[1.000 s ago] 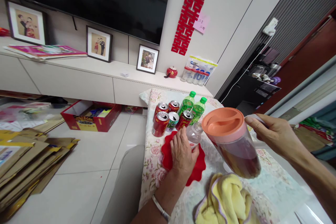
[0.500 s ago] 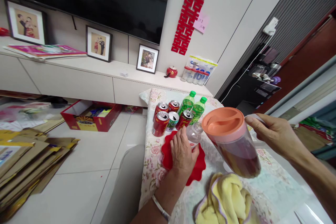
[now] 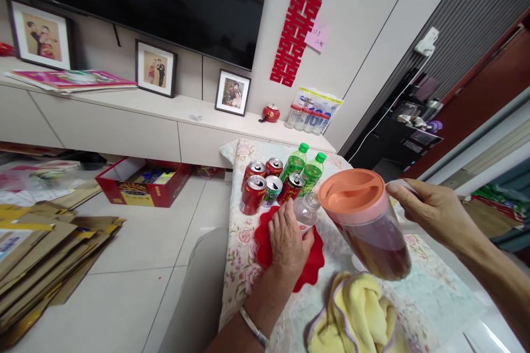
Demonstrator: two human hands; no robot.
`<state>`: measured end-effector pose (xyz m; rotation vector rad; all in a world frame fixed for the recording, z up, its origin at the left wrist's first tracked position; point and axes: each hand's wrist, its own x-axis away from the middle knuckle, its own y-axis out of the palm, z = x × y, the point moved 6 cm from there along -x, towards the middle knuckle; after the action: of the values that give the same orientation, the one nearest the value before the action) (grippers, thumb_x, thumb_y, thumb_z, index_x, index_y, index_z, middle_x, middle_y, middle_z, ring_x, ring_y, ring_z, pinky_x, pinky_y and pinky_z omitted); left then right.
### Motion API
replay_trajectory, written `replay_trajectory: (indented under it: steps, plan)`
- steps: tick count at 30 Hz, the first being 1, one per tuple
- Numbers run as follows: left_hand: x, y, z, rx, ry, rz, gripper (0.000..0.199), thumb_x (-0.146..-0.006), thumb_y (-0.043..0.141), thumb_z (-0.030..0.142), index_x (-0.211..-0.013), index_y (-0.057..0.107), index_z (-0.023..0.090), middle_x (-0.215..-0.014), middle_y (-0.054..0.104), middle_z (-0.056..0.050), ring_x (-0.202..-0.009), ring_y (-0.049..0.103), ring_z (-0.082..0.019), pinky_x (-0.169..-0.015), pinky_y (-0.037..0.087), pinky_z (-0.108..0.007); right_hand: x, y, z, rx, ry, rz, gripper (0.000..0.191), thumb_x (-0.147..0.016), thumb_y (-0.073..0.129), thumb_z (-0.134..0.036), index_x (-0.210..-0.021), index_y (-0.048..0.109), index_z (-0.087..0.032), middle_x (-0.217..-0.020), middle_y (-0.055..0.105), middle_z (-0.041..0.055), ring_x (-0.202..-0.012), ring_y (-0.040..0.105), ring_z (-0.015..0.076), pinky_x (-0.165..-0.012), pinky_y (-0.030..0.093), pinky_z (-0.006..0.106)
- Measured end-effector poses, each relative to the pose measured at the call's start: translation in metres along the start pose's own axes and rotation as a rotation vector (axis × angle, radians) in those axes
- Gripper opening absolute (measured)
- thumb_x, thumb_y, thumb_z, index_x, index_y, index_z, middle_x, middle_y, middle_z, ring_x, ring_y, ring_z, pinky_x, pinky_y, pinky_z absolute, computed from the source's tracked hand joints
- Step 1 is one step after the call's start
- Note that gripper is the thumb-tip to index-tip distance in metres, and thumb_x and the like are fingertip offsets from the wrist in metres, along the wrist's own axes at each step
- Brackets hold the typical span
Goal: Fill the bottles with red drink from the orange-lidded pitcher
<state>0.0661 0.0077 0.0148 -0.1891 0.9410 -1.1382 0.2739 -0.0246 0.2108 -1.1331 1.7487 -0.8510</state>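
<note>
My left hand (image 3: pixel 289 240) is wrapped round a clear open-necked bottle (image 3: pixel 307 209) over a red scalloped mat (image 3: pixel 310 270). With my right hand (image 3: pixel 426 207) I hold the handle of a clear pitcher (image 3: pixel 372 242), which has an orange lid (image 3: pixel 351 190) and dark liquid inside. The pitcher is tilted, its lid side close beside the bottle's mouth; no stream of liquid shows. Behind the bottle stand several drink cans (image 3: pixel 253 194) and two green-capped bottles (image 3: pixel 313 172). A yellow cloth (image 3: pixel 358 317) lies below the pitcher.
The floral tablecloth (image 3: pixel 242 253) covers the table. Past it, a white cabinet (image 3: pixel 144 121) bears framed photos, a red pot (image 3: pixel 270 113) and red-lidded jars (image 3: pixel 306 119). On the floor at left are a red box (image 3: pixel 143 193) and flattened cardboard (image 3: pixel 53 253).
</note>
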Motion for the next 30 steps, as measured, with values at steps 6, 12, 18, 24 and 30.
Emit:
replay_trajectory:
  steps: [6,12,18,24,30]
  plan:
    - [0.0005,-0.0004,0.0007,0.006,0.003,0.008,0.077,-0.076,0.075,0.023,-0.14,0.036,0.008,-0.125,0.064,-0.019,-0.113,0.062,-0.034,-0.093,0.05,-0.046,0.0005,-0.0008,-0.0001,0.005,0.007,0.002,0.07,-0.075,0.047,-0.086,-0.073,0.063,-0.018,-0.058,0.042,-0.0011,-0.058,0.04,0.0156,-0.054,0.033,0.028]
    - [0.0005,-0.0003,0.0,-0.003,-0.002,0.002,0.077,-0.076,0.074,0.023,-0.141,0.035,0.009,-0.124,0.065,-0.018,-0.112,0.063,-0.034,-0.092,0.05,-0.046,0.0006,-0.0012,-0.0044,0.002,-0.011,0.007,0.068,-0.075,0.048,-0.085,-0.066,0.057,-0.019,-0.058,0.04,-0.0014,-0.057,0.039,0.0147,-0.053,0.032,0.027]
    - [0.0008,0.0002,-0.0003,0.01,-0.007,0.007,0.077,-0.077,0.073,0.024,-0.142,0.034,0.011,-0.125,0.064,-0.017,-0.113,0.063,-0.033,-0.093,0.05,-0.046,0.0003,-0.0013,-0.0043,-0.002,-0.01,0.006,0.068,-0.074,0.049,-0.086,-0.067,0.06,-0.019,-0.057,0.041,-0.0012,-0.056,0.039,0.0147,-0.052,0.033,0.027]
    - [0.001,0.001,-0.0006,0.009,-0.004,0.011,0.077,-0.076,0.073,0.023,-0.142,0.035,0.011,-0.126,0.064,-0.018,-0.113,0.063,-0.033,-0.093,0.05,-0.046,0.0005,-0.0015,-0.0033,0.008,-0.001,0.0,0.068,-0.074,0.048,-0.086,-0.065,0.058,-0.019,-0.057,0.04,-0.0015,-0.057,0.038,0.0145,-0.053,0.032,0.027]
    - [0.0002,-0.0003,-0.0003,0.001,0.002,0.005,0.077,-0.077,0.074,0.024,-0.141,0.035,0.009,-0.126,0.064,-0.018,-0.113,0.063,-0.034,-0.092,0.05,-0.046,0.0009,-0.0016,-0.0032,-0.005,0.004,-0.009,0.069,-0.074,0.049,-0.087,-0.067,0.06,-0.019,-0.058,0.041,-0.0013,-0.058,0.039,0.0149,-0.053,0.033,0.027]
